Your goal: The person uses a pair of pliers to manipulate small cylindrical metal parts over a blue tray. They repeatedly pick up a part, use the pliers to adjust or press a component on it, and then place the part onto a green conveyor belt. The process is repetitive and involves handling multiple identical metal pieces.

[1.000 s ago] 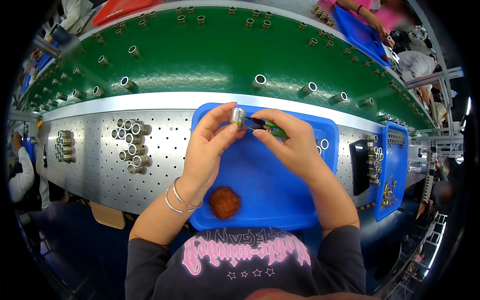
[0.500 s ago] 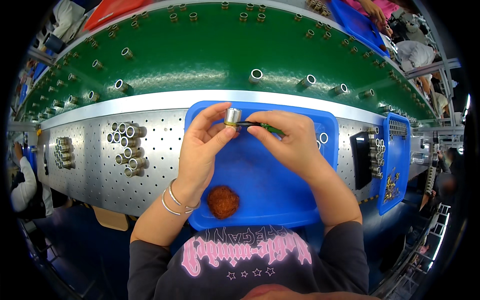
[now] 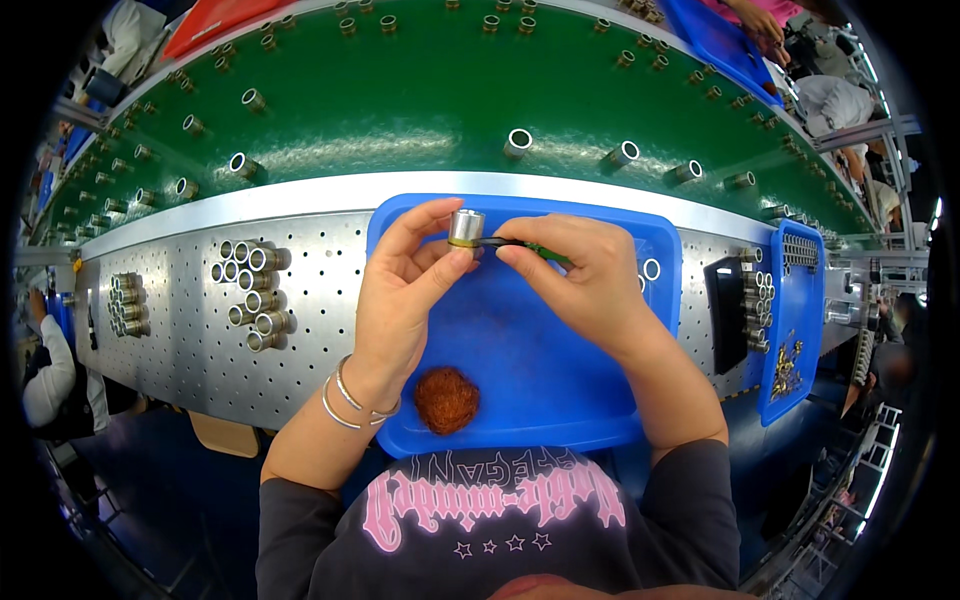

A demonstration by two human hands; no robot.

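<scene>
Over a blue tray (image 3: 530, 420), my left hand (image 3: 405, 285) pinches a short silver metal sleeve (image 3: 466, 226) with a yellowish lower band. My right hand (image 3: 575, 275) is closed round a slim tool (image 3: 545, 252) with a green and black handle; its kind is hard to make out. The tool's dark tip touches or nearly touches the sleeve's lower band. In the tray's near left part lies a reddish-brown ball of scouring wool (image 3: 446, 400). A couple of sleeves (image 3: 652, 268) show at the tray's right side, partly hidden behind my right hand.
Beyond a pale rail runs a green conveyor (image 3: 400, 120) carrying many scattered sleeves. On the perforated metal bench (image 3: 320, 300), sleeves (image 3: 262, 300) are grouped at left. A black flat object (image 3: 725, 315) and another blue tray (image 3: 795, 400) stand at right. A co-worker's hand (image 3: 765, 35) is at the far right.
Both hands keep the sleeve and the tool almost in the same place, the tool's tip still at the lower band. Otherwise the view has shifted only slightly.
</scene>
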